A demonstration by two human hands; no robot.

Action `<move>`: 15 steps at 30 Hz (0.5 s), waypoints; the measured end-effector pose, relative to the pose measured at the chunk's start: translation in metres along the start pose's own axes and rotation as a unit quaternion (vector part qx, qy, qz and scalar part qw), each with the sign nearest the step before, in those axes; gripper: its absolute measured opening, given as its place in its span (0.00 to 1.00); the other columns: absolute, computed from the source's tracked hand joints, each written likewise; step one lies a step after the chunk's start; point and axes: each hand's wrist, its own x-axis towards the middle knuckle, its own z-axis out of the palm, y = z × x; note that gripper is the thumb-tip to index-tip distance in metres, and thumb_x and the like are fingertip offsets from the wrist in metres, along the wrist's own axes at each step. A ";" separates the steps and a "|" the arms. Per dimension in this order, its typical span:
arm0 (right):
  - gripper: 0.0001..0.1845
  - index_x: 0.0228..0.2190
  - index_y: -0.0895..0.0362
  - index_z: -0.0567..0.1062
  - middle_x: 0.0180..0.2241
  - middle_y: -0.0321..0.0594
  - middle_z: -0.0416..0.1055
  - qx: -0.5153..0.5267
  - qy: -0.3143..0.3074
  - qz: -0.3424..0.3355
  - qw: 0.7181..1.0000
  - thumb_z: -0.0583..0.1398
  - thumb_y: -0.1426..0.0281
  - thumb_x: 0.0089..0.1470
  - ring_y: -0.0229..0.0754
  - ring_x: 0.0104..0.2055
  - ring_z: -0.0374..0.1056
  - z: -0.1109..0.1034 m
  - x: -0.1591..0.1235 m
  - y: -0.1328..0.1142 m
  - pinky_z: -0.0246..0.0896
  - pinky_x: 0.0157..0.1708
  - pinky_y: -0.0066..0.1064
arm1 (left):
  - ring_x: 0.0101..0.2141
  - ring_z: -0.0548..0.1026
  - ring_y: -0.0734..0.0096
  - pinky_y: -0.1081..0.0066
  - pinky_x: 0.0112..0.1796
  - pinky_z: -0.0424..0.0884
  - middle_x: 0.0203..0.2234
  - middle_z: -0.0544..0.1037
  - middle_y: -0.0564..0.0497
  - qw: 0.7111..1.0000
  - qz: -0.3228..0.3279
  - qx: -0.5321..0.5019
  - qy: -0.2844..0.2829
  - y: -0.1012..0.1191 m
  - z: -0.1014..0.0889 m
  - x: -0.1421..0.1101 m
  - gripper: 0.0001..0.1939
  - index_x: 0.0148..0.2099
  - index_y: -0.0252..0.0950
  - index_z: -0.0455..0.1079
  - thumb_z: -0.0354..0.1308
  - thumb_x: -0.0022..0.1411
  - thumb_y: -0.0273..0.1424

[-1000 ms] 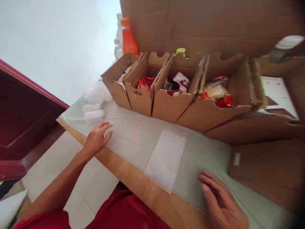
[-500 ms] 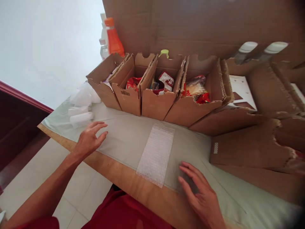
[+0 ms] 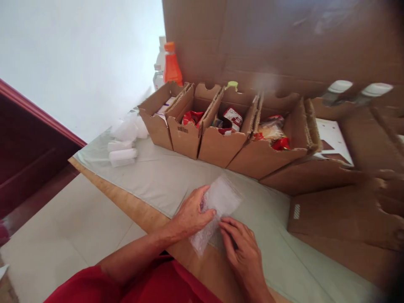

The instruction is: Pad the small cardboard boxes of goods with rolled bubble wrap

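Observation:
A clear bubble-wrap pouch (image 3: 222, 198) is lifted and tilted above the table's front edge. My left hand (image 3: 192, 214) is closed on its left side, thumb lying across the front and fingers behind. At the pouch's right edge is my right hand (image 3: 241, 242), its fingers bent together and the fingertips pinching the plastic. Part of the pouch is hidden by my left thumb and palm.
Open cardboard bins (image 3: 217, 143) stand in a row along the back, with packets inside several. White rolled wrap (image 3: 123, 155) lies at the table's left end. An orange bottle (image 3: 172, 65) and white-capped bottles (image 3: 341, 87) stand behind. A larger carton (image 3: 337, 219) is on the right.
Both hands have come together at the pouch, the left moving right. The pouch, flat on the table before, is now gripped and raised. The view has shifted slightly.

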 end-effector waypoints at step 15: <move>0.12 0.46 0.51 0.78 0.49 0.42 0.77 0.117 -0.022 0.073 0.990 0.56 0.69 0.66 0.45 0.50 0.75 0.014 0.008 -0.010 0.73 0.47 0.35 | 0.45 0.77 0.63 0.65 0.47 0.72 0.50 0.79 0.46 0.983 -0.012 -0.154 -0.095 -0.022 -0.015 -0.045 0.30 0.61 0.41 0.71 0.63 0.55 0.28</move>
